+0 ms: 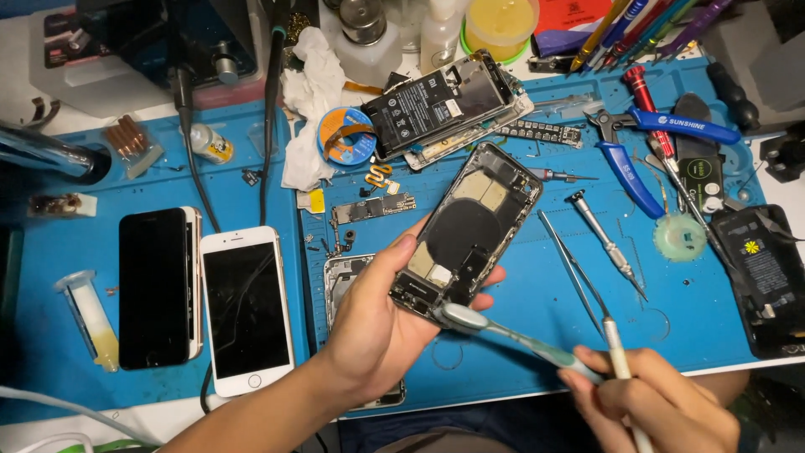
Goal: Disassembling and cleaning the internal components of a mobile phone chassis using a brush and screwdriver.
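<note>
Our left hand (377, 327) cradled the light, fragile opened phone (470, 231) by its edges, fingers wrapped, while our right hand (654, 403), at five o'clock, pinched a toothbrush (503, 334).

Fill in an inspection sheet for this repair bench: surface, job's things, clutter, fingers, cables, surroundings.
Surface: blue mat on a white bench.
Job's things: opened phone in left hand; toothbrush in right hand, its head on the phone's lower end.
Clutter: two phones, gutted phone, battery, cutters, tweezers, screwdriver, syringe, tissue.
Fingers: left wrapped round the phone's edges; right closed on the toothbrush handle.
Cables: black cable across the mat.
Surroundings: bottles, pens at the back.
</note>
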